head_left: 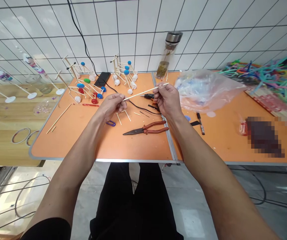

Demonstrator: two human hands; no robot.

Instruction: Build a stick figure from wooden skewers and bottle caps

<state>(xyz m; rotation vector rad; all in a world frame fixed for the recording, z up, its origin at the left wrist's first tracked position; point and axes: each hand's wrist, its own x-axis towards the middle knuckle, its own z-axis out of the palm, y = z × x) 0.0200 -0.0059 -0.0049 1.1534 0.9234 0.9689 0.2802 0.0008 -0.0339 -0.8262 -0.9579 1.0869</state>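
Observation:
Between my two hands a thin pale wooden stick [142,92] stretches above the orange table. My left hand [113,105] pinches its left end, and my right hand [167,100] grips it near the right end. Below the stick lie red-handled long-nose pliers [145,129], jaws pointing left. Short cut stick pieces [128,115] and a purple clip-like loop [111,123] are near my left hand. By my right hand is a black-handled tool [148,96] with a thin metal tip, partly hidden by the fingers.
Stick models with coloured caps [126,75] stand at the back left, near a black phone [102,79]. A glass bottle [163,63] stands against the tiled wall. To the right are a plastic bag [205,90], a marker [200,124] and bundled coloured pipe cleaners [263,78].

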